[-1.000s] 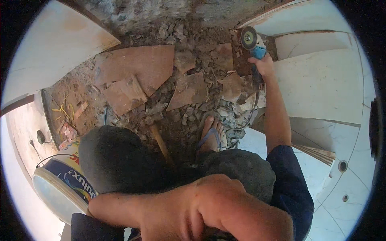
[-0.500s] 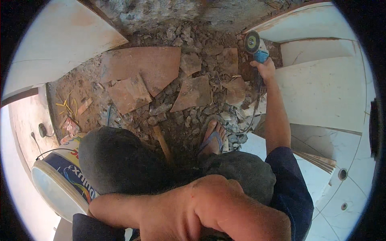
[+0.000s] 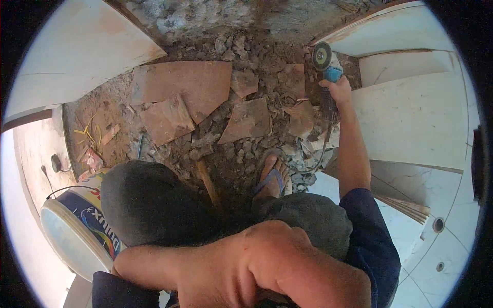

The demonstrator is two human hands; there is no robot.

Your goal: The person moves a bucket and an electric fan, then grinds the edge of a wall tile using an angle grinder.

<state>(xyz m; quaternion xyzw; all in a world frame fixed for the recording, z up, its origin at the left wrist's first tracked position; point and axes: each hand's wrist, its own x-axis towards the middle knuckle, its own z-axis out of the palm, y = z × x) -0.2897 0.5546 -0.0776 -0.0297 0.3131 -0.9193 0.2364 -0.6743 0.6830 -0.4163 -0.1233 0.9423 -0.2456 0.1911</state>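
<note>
At the far right of the rubble, my right hand [image 3: 339, 90] is closed around the body of a blue and grey angle grinder [image 3: 334, 73]. Its round cutting disc [image 3: 322, 56] faces up toward me, beside the white panels, and a cord runs down from it along my forearm. Close in front of me at the bottom, my left hand [image 3: 287, 262] is bent across my body above my knees. Its fingers cannot be made out. A hammer [image 3: 207, 179] with a wooden handle lies between my knees, its head on the rubble, touched by neither hand.
Broken brown slabs [image 3: 182, 84] lie over loose rubble ahead. A white-lidded paint bucket [image 3: 72, 238] stands at my left. White panels [image 3: 411, 120] border the right, and another white panel [image 3: 87, 51] the upper left. My sandalled foot [image 3: 272, 177] rests among stones.
The grinder has dipped very slightly toward me, still in my right hand. My left hand holds the same pose. The view has shifted a touch.
</note>
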